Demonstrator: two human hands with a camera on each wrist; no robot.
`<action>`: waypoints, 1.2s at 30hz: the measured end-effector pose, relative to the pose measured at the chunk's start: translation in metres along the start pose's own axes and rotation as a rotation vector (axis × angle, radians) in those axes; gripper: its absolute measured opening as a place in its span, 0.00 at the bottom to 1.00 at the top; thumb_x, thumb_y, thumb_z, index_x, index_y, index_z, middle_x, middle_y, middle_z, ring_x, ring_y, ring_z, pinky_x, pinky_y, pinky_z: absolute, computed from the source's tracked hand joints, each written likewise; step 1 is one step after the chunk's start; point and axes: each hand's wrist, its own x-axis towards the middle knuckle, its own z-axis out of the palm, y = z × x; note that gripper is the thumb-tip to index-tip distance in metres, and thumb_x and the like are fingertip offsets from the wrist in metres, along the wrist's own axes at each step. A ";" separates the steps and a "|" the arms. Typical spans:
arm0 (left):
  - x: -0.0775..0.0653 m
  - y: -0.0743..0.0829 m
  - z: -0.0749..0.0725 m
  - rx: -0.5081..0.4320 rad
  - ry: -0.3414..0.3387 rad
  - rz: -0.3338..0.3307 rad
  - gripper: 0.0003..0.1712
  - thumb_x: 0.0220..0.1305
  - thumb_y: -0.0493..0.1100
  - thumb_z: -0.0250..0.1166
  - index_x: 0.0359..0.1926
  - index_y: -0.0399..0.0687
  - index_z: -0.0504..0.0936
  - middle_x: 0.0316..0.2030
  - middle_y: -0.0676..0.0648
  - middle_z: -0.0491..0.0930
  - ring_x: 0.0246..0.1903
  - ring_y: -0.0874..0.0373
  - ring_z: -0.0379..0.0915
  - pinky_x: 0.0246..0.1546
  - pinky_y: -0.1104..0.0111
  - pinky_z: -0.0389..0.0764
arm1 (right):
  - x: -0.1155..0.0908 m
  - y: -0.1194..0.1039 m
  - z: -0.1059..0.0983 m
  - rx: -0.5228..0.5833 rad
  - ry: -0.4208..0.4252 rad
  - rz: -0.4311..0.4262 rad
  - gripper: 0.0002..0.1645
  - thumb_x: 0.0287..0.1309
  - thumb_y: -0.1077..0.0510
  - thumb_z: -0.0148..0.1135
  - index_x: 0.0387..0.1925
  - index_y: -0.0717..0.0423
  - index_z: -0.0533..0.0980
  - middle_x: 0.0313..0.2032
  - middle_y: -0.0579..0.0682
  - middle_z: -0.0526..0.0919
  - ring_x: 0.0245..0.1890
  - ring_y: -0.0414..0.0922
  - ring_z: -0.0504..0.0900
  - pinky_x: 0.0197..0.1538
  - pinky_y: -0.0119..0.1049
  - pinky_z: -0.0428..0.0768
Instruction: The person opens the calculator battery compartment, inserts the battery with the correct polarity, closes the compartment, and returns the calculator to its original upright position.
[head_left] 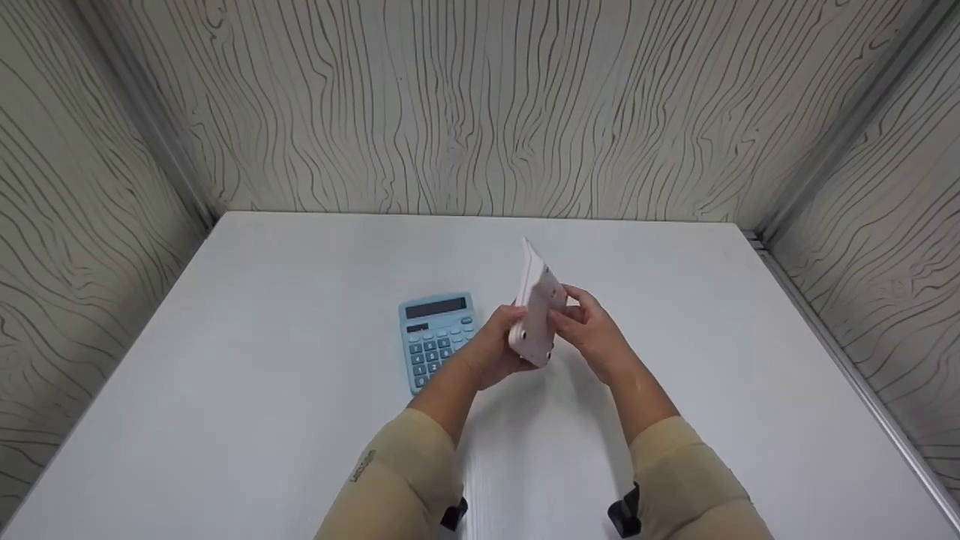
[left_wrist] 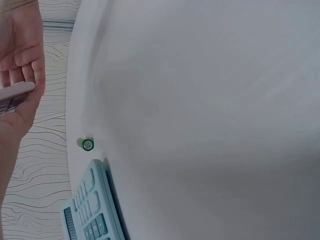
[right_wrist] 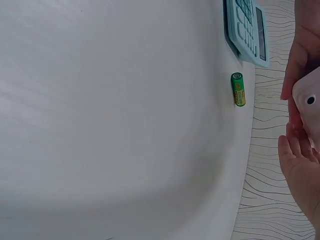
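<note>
The green battery (right_wrist: pixel 238 90) and the left sleeve (head_left: pixel 390 480) carry print too small for reading, while the blue calculator (head_left: pixel 439 319) shows white digits on its keys. The pale device (head_left: pixel 536 322) is held above the table (head_left: pixel 300 337), just right of the calculator, its long axis rising away from the person and its studded back facing right; the left hand (head_left: pixel 499 349) grips its lower part, the right hand (head_left: pixel 596 334) touches back and edge, whether pinching I cannot tell. Its front is mostly hidden, and the left arm covers part of the calculator.
</note>
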 end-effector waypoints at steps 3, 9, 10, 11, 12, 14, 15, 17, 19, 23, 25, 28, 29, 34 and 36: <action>0.000 0.003 0.000 0.023 0.023 -0.019 0.38 0.56 0.67 0.41 0.65 0.57 0.57 0.56 0.45 0.67 0.54 0.47 0.66 0.54 0.52 0.69 | 0.000 -0.001 -0.001 -0.027 0.010 0.015 0.49 0.47 0.43 0.67 0.67 0.46 0.54 0.54 0.57 0.71 0.57 0.49 0.69 0.62 0.47 0.63; 0.000 0.003 -0.003 0.116 0.043 0.025 0.42 0.59 0.75 0.30 0.66 0.59 0.59 0.54 0.46 0.71 0.53 0.51 0.70 0.55 0.54 0.69 | 0.001 -0.002 -0.004 -0.044 0.035 0.034 0.52 0.43 0.41 0.69 0.67 0.46 0.54 0.53 0.56 0.71 0.55 0.49 0.70 0.61 0.47 0.65; 0.001 0.003 -0.004 0.136 0.058 0.040 0.42 0.59 0.76 0.29 0.65 0.59 0.60 0.53 0.47 0.71 0.53 0.52 0.70 0.56 0.55 0.69 | 0.002 -0.002 -0.005 -0.042 0.037 0.032 0.51 0.44 0.43 0.69 0.67 0.47 0.54 0.53 0.57 0.70 0.55 0.50 0.70 0.61 0.47 0.66; 0.001 0.003 -0.005 0.158 0.077 0.059 0.41 0.60 0.75 0.29 0.66 0.61 0.59 0.53 0.48 0.71 0.53 0.53 0.70 0.55 0.55 0.69 | 0.002 -0.002 -0.005 -0.045 0.042 0.031 0.51 0.44 0.44 0.69 0.67 0.48 0.54 0.53 0.57 0.70 0.55 0.50 0.70 0.60 0.47 0.67; 0.001 0.003 -0.006 0.179 0.102 0.073 0.39 0.60 0.74 0.30 0.66 0.65 0.58 0.54 0.49 0.71 0.53 0.53 0.69 0.55 0.56 0.69 | 0.003 -0.002 -0.005 -0.054 0.050 0.033 0.50 0.44 0.45 0.69 0.66 0.48 0.55 0.53 0.56 0.70 0.54 0.50 0.70 0.60 0.46 0.68; 0.001 0.004 -0.006 0.231 0.164 0.085 0.34 0.60 0.74 0.33 0.65 0.75 0.56 0.55 0.53 0.70 0.54 0.54 0.68 0.55 0.54 0.69 | 0.003 -0.002 -0.006 -0.069 0.060 0.034 0.47 0.45 0.47 0.69 0.65 0.49 0.57 0.52 0.56 0.70 0.53 0.50 0.71 0.58 0.45 0.70; 0.001 0.005 -0.007 0.255 0.195 0.086 0.31 0.61 0.73 0.34 0.65 0.80 0.55 0.55 0.54 0.69 0.54 0.54 0.67 0.54 0.53 0.70 | 0.003 -0.002 -0.007 -0.078 0.064 0.036 0.46 0.46 0.49 0.69 0.65 0.50 0.57 0.52 0.56 0.70 0.53 0.50 0.71 0.57 0.44 0.71; 0.000 0.006 -0.006 0.291 0.255 0.067 0.26 0.61 0.72 0.37 0.61 0.91 0.52 0.55 0.58 0.69 0.54 0.53 0.66 0.52 0.49 0.69 | 0.003 -0.002 -0.007 -0.088 0.077 0.048 0.44 0.47 0.51 0.69 0.64 0.50 0.59 0.52 0.55 0.69 0.52 0.49 0.71 0.55 0.42 0.73; 0.000 0.008 -0.006 0.305 0.302 0.037 0.23 0.60 0.72 0.39 0.58 0.95 0.54 0.54 0.60 0.70 0.52 0.54 0.67 0.51 0.47 0.70 | 0.003 -0.003 -0.007 -0.105 0.081 0.058 0.44 0.47 0.51 0.69 0.64 0.51 0.59 0.51 0.55 0.68 0.51 0.49 0.71 0.54 0.40 0.74; 0.001 0.010 -0.006 0.307 0.358 0.034 0.22 0.63 0.65 0.46 0.59 0.86 0.62 0.50 0.60 0.73 0.49 0.56 0.70 0.50 0.52 0.72 | 0.003 -0.002 -0.009 -0.140 0.080 0.085 0.44 0.47 0.51 0.69 0.64 0.52 0.59 0.51 0.55 0.67 0.52 0.49 0.70 0.52 0.40 0.75; 0.002 0.011 -0.007 0.317 0.374 0.034 0.23 0.63 0.62 0.50 0.60 0.77 0.66 0.49 0.60 0.74 0.48 0.59 0.70 0.52 0.56 0.72 | 0.003 -0.002 -0.011 -0.155 0.075 0.103 0.45 0.46 0.49 0.69 0.64 0.53 0.59 0.51 0.56 0.67 0.51 0.49 0.70 0.52 0.40 0.75; 0.003 0.012 -0.007 0.334 0.393 0.011 0.25 0.61 0.58 0.56 0.60 0.68 0.69 0.50 0.59 0.74 0.48 0.61 0.71 0.54 0.59 0.71 | 0.002 -0.001 -0.015 -0.181 0.071 0.138 0.48 0.44 0.46 0.70 0.65 0.53 0.60 0.52 0.56 0.66 0.50 0.49 0.70 0.51 0.40 0.76; 0.003 0.012 -0.007 0.344 0.399 -0.001 0.25 0.61 0.57 0.57 0.60 0.66 0.69 0.49 0.59 0.75 0.48 0.61 0.71 0.53 0.60 0.72 | 0.002 -0.001 -0.017 -0.192 0.068 0.149 0.48 0.44 0.46 0.70 0.65 0.53 0.59 0.52 0.56 0.66 0.50 0.49 0.70 0.51 0.40 0.76; 0.004 0.008 -0.010 0.407 0.425 -0.053 0.25 0.59 0.55 0.60 0.58 0.61 0.73 0.46 0.58 0.76 0.45 0.61 0.73 0.47 0.64 0.77 | 0.000 0.001 -0.024 -0.232 0.046 0.201 0.52 0.44 0.45 0.70 0.67 0.54 0.55 0.54 0.59 0.65 0.49 0.51 0.72 0.48 0.40 0.78; 0.004 0.006 -0.012 0.445 0.437 -0.073 0.24 0.59 0.54 0.61 0.57 0.60 0.74 0.45 0.57 0.77 0.45 0.62 0.73 0.45 0.65 0.78 | -0.001 0.002 -0.025 -0.235 0.034 0.216 0.52 0.44 0.46 0.70 0.66 0.55 0.55 0.52 0.60 0.65 0.48 0.51 0.73 0.46 0.41 0.79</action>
